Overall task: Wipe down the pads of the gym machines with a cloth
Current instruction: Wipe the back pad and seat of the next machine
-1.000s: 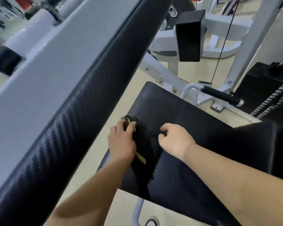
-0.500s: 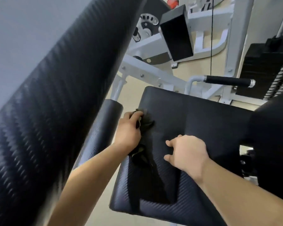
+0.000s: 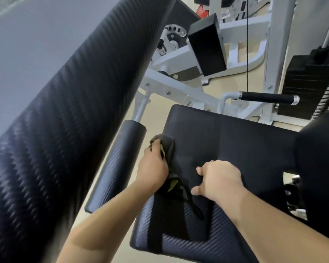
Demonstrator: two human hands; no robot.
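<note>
A black seat pad (image 3: pixel 235 147) with a carbon-weave texture fills the lower middle. My left hand (image 3: pixel 153 164) grips a dark cloth (image 3: pixel 169 149) with a yellow-green tag at the pad's left edge. The cloth trails down under my wrist and over the pad. My right hand (image 3: pixel 219 179) rests on the pad just right of the cloth, fingers curled under; whether it pinches the cloth is hidden.
A large black back pad (image 3: pixel 68 114) slants across the left. A black roller pad (image 3: pixel 120 164) lies left of the seat. Behind stand a white frame (image 3: pixel 180 90), a black-gripped handle (image 3: pixel 266 97), a black block pad (image 3: pixel 207 48) and a weight stack (image 3: pixel 311 82).
My left hand has pushed the cloth further to the seat pad's left edge. My right hand stays on the pad. My head has shifted, showing more of the roller pad.
</note>
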